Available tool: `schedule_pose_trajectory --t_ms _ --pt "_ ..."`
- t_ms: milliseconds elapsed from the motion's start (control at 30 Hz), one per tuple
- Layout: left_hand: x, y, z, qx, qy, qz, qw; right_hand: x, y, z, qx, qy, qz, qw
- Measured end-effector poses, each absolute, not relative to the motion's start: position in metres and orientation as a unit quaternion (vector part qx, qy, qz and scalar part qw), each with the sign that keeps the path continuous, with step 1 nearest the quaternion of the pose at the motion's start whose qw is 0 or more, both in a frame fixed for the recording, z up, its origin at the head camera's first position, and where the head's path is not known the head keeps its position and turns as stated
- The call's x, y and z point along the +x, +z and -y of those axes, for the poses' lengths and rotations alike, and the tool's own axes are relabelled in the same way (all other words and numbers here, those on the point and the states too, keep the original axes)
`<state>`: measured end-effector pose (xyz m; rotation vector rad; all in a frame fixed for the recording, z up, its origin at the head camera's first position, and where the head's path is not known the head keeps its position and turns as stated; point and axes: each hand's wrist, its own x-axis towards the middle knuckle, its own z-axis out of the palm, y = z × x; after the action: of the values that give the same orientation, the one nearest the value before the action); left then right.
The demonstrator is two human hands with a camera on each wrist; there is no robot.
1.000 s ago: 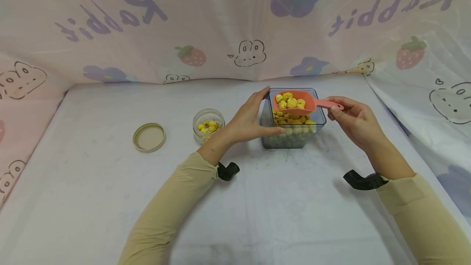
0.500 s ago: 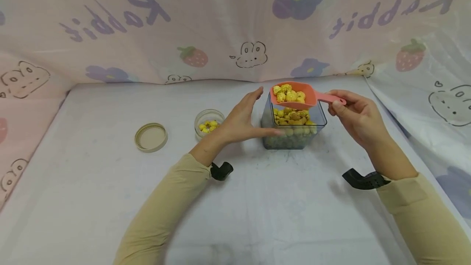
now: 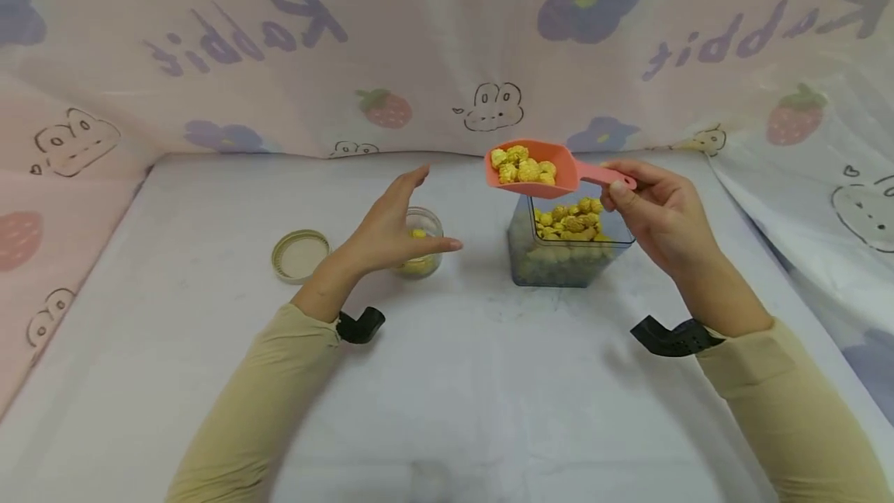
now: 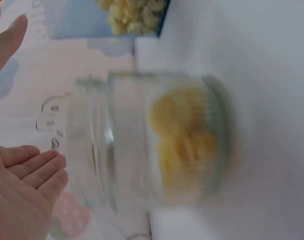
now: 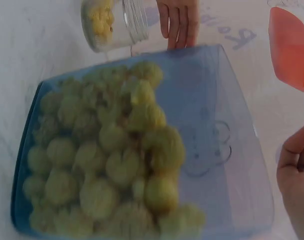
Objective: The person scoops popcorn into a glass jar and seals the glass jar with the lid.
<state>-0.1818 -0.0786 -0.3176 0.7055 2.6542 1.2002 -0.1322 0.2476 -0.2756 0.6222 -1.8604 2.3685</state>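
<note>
My right hand pinches the handle of a coral scoop loaded with several pieces of yellow popcorn. The scoop hangs above the left rim of a clear bluish bin, which is partly filled with popcorn. My left hand has its fingers and thumb spread around the near side of a small glass jar, holding nothing. In the left wrist view the jar stands lidless, with a little popcorn at its bottom, and shows a gap to the fingers.
A beige round lid lies on the white-covered table, left of the jar. A printed cloth with rabbits and strawberries hangs behind the table. Black wrist camera mounts stick out from both wrists.
My left hand has left the bin and moved left to the jar. The loaded scoop has risen out of the bin and shifted left in my right hand.
</note>
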Motion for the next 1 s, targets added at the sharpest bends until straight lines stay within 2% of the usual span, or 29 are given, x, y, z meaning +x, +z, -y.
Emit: schedule_pose_trajectory --t_ms 133,367,500,733,1000 --pt "-0.180 -0.323 0.097 0.222 0.395 -0.888 0.073 -0.136 -0.274 -0.232 0.200 0.766 0.611 0.015" --pt "-0.180 -0.335 0.113 0.211 0.399 -0.886 0.107 -0.143 -0.271 -0.208 0.176 0.735 0.654 -0.018" --pt "-0.179 -0.341 0.119 0.217 0.402 -0.884 0.101 -0.147 -0.271 -0.197 0.162 0.703 0.692 -0.032" --pt "-0.181 -0.348 0.121 0.240 0.403 -0.879 0.089 -0.151 -0.272 -0.193 0.127 0.641 0.756 -0.049" --pt "-0.183 -0.348 0.124 0.224 0.415 -0.876 0.101 -0.155 -0.269 -0.189 0.078 0.547 0.831 -0.059"
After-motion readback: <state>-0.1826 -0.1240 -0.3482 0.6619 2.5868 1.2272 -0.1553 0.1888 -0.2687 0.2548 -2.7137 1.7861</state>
